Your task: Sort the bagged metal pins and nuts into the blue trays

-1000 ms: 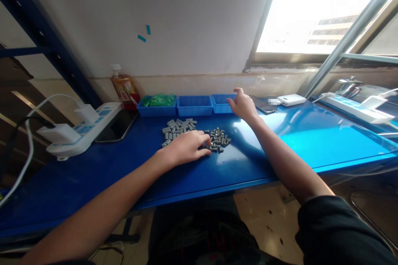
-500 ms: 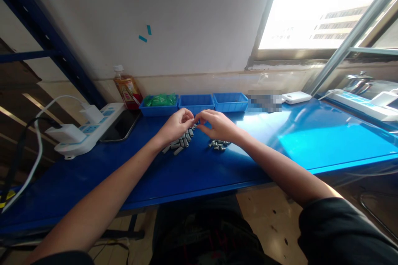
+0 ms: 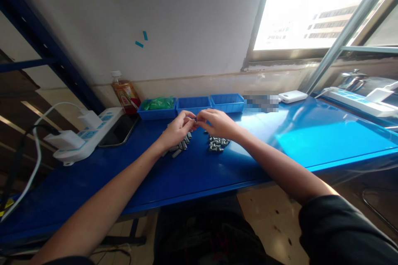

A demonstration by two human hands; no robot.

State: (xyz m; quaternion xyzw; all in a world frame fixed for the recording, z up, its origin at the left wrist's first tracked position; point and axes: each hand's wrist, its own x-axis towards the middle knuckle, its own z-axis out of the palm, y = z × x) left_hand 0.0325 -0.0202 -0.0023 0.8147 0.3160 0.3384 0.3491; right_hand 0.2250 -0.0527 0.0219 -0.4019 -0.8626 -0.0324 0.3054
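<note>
My left hand [image 3: 178, 131] and my right hand [image 3: 217, 123] meet fingertip to fingertip above the blue table. Thumb and forefinger are pinched together on each; whatever small piece lies between them is too tiny and covered to name. Partly hidden under my left hand is a pile of grey metal cylinders [image 3: 180, 147]. Below my right hand sits a heap of short shiny metal pieces, screw-like in shape [image 3: 217, 144]. Behind the hands, three blue bins stand in a row: the left bin [image 3: 157, 114] holds green plastic packets [image 3: 158, 103], beside the middle bin [image 3: 193, 103] and right bin [image 3: 226, 104].
On the left lie a white power strip [image 3: 90, 132] with plugs and a dark phone [image 3: 120, 131]. A bottle [image 3: 124, 93] stands by the wall. At right are a white box [image 3: 292, 97], another power strip [image 3: 357, 101] and a blue sheet [image 3: 336, 145].
The view has shifted slightly. My hands stay fingertip to fingertip, with the left now covering more of the cylinders and more of the right-hand heap showing.
</note>
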